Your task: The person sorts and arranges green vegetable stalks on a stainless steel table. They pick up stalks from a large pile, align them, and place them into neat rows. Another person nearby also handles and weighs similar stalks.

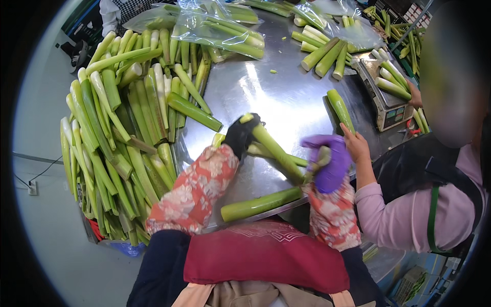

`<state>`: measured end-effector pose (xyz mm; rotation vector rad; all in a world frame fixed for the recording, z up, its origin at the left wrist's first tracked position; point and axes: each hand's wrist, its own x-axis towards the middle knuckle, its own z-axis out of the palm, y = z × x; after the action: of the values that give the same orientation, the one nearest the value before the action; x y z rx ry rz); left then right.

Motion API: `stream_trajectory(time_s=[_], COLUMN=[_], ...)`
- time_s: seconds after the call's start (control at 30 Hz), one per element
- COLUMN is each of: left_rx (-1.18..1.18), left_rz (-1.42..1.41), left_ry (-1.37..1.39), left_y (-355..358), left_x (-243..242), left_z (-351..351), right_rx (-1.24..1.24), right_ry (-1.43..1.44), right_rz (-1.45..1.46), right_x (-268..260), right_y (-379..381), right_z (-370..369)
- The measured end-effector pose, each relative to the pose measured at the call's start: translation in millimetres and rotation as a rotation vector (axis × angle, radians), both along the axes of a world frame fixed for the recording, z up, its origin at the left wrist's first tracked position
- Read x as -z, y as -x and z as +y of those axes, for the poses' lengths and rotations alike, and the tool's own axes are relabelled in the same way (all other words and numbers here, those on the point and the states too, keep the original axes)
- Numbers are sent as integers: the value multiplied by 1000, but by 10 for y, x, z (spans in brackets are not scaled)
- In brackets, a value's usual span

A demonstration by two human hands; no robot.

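In a black glove, my left hand [242, 134] grips one end of a thick green stalk [278, 153] that slants down to the right across the steel table [230, 84]. My right hand [330, 165], in a purple glove and blurred, is closed around a greenish piece of stalk or leaf [322, 158] by the stalk's other end; whether the two are joined I cannot tell. Beneath the held stalk lie thinner stalks [264, 149]. Another thick stalk [261, 203] rests along the near table edge, in front of my body.
A large heap of stalks [115, 134] covers the left side. Bagged stalks [230, 34] lie at the far side. At right, a co-worker's hand [357, 144] touches a stalk [340, 109], beside a digital scale [389, 111] bearing stalks and red-handled scissors [412, 129].
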<state>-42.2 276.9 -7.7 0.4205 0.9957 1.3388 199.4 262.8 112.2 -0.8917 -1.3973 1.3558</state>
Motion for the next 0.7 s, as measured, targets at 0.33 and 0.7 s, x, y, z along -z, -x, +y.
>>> stream_trajectory(time_s=[0.33,0.7], left_rx=[209,-192], left_rz=[-319,946], left_ry=[171,23], left_y=[-142,741], left_x=[337,106], left_z=[572,-1186], right_rx=[-349,-227], right_ry=[11,6], right_rz=[-599,-1384], right_x=[94,1245], right_y=[75,522], right_z=[-227,645])
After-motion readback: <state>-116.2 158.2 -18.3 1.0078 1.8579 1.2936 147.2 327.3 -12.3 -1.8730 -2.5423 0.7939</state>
